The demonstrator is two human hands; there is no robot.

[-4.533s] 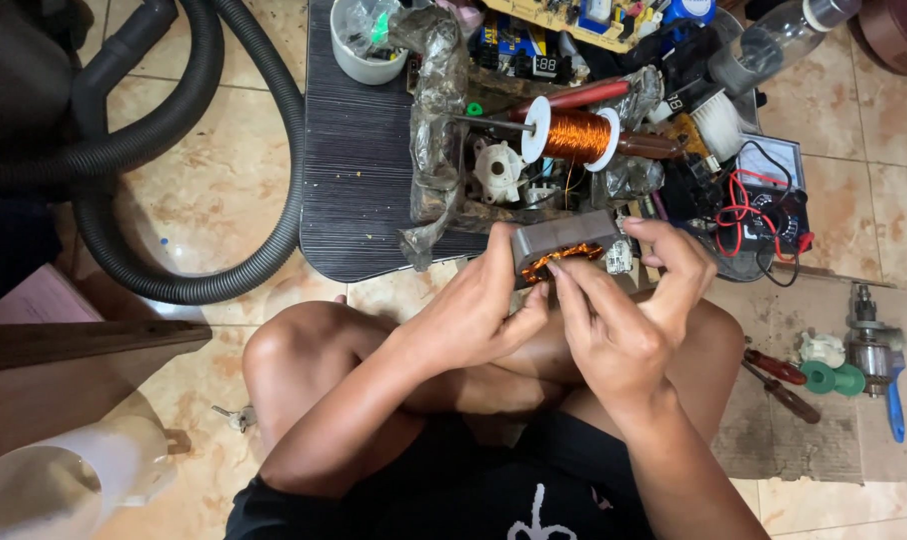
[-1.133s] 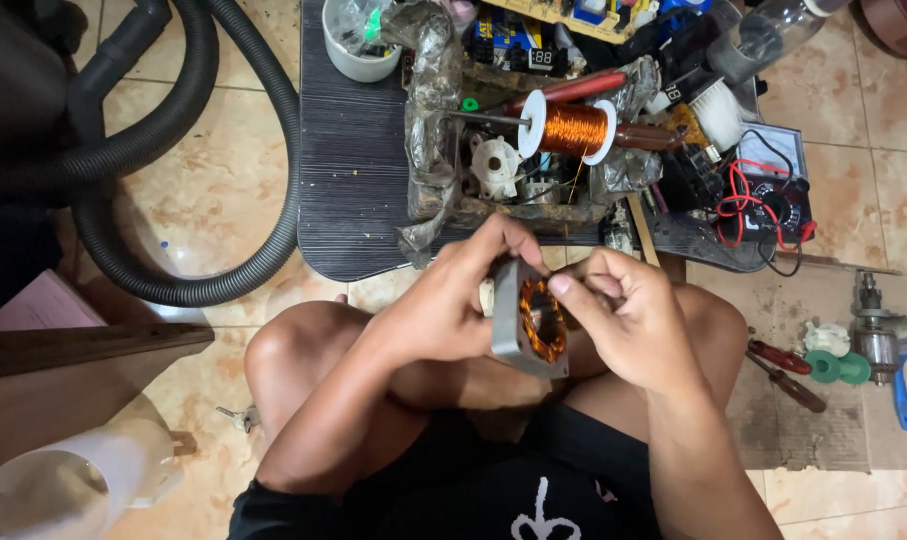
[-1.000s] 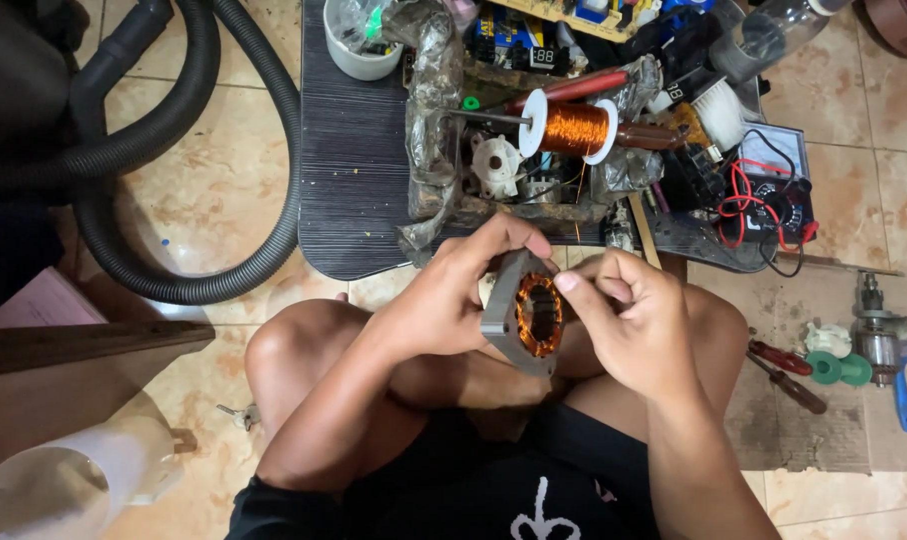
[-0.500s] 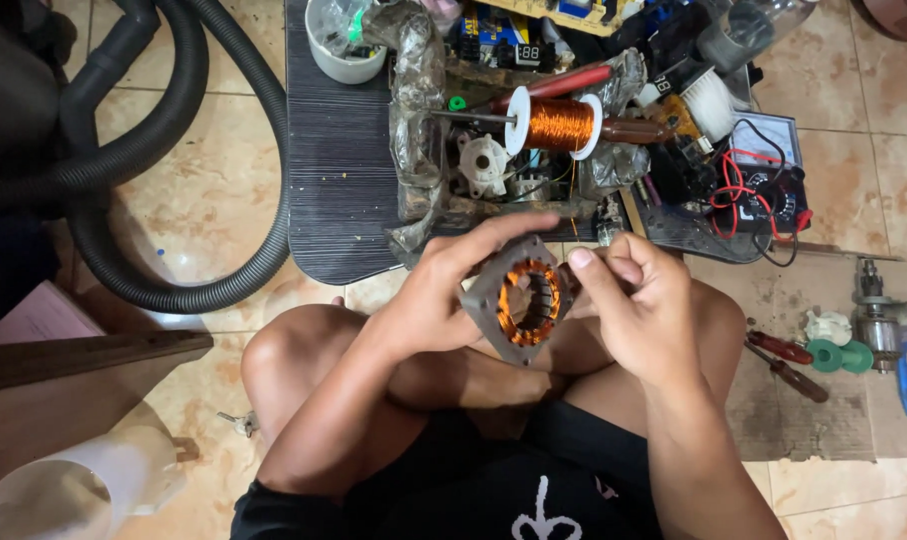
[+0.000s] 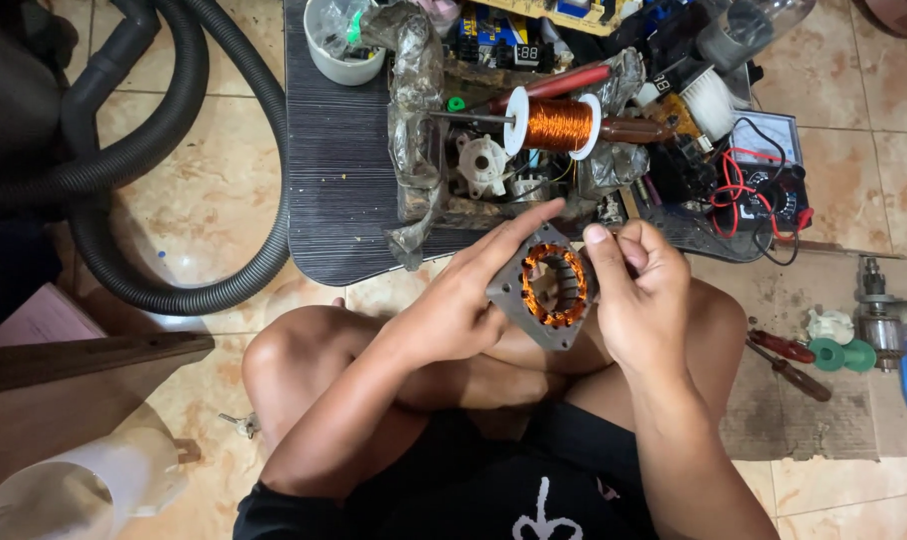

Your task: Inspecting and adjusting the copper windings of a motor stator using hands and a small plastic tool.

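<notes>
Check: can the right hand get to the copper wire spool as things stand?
Probably not yet: the right hand and left hand both hold the stator. The spool lies uncovered just beyond.

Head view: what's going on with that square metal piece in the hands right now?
A person sitting cross-legged on the tiled floor holds a square motor stator with copper windings in both hands. The left hand grips its left edge, fingers stretched along the top; the right hand pinches its right edge. Its open centre faces the camera. Just beyond lies a spool of copper wire on a cluttered dark mat.
</notes>
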